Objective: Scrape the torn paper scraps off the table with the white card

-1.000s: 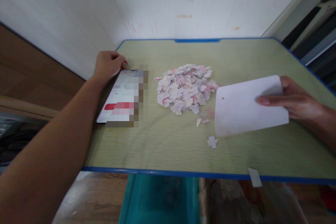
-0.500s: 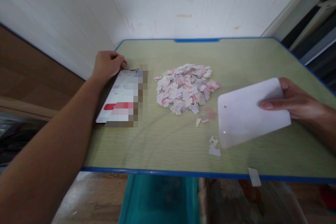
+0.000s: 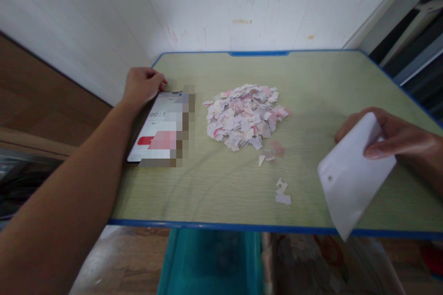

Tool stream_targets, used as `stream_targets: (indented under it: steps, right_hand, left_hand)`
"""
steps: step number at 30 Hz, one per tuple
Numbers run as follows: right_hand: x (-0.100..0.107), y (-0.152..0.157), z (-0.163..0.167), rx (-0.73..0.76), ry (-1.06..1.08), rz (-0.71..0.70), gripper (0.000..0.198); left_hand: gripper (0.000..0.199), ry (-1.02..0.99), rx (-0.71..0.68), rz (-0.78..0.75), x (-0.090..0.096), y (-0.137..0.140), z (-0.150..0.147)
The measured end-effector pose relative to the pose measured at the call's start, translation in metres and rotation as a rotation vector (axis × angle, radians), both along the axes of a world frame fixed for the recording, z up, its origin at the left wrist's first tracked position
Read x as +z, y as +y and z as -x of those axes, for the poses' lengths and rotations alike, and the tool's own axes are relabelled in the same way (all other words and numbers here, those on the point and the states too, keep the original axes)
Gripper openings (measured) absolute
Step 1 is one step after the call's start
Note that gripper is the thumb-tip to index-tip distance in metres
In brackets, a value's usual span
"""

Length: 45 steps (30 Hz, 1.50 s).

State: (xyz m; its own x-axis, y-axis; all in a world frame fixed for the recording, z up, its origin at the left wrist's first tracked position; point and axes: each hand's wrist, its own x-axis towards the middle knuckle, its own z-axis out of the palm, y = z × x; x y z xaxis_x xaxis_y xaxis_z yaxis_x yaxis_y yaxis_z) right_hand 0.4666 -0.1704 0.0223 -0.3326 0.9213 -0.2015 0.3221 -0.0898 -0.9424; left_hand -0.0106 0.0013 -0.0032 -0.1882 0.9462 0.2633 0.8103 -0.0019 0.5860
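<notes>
In my right hand (image 3: 391,136) is a white sheet of paper (image 3: 355,179) with rounded corners and a punched hole. The thumb lies on its near face, with fingers behind; the sheet is tilted and its lowest corner hangs over the table's front edge. My left hand (image 3: 143,84) rests at the left side of the table, fingers curled in, beside the top end of a phone (image 3: 155,122). Part of the phone is pixelated. Between the hands lies a heap of torn paper scraps (image 3: 245,117), white and pinkish.
Loose scraps (image 3: 283,196) lie near the front of the table (image 3: 214,189), which has a blue rim. Below stands a teal bin (image 3: 211,262), with a clear plastic bag (image 3: 332,265) to its right. A white wall (image 3: 221,4) backs the table.
My right hand has turned the sheet so it points downward, and shifted it right toward the front edge. The scrap that lay on that edge no longer shows. My left hand is still.
</notes>
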Motion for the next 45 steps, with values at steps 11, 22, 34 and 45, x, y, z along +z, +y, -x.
stream_targets:
  steps: [11,22,34,45]
  right_hand:
    - [-0.002,-0.001,0.016,-0.03,0.022,0.065,0.019]
    - [-0.001,0.0,0.015,0.074,0.045,0.101,0.014]
    - [-0.004,0.0,0.012,0.06,0.047,0.085,0.014]
    - [-0.002,0.001,0.017,-0.12,0.05,0.033,0.022]
  left_hand:
    - [0.024,0.033,0.007,0.013,0.003,-0.002,-0.002]
    - [0.022,0.035,-0.009,-0.003,-0.001,0.003,0.003]
    - [0.022,0.022,0.0,0.004,-0.002,0.001,0.002]
    - [0.03,0.009,-0.011,0.033,0.001,-0.002,0.003]
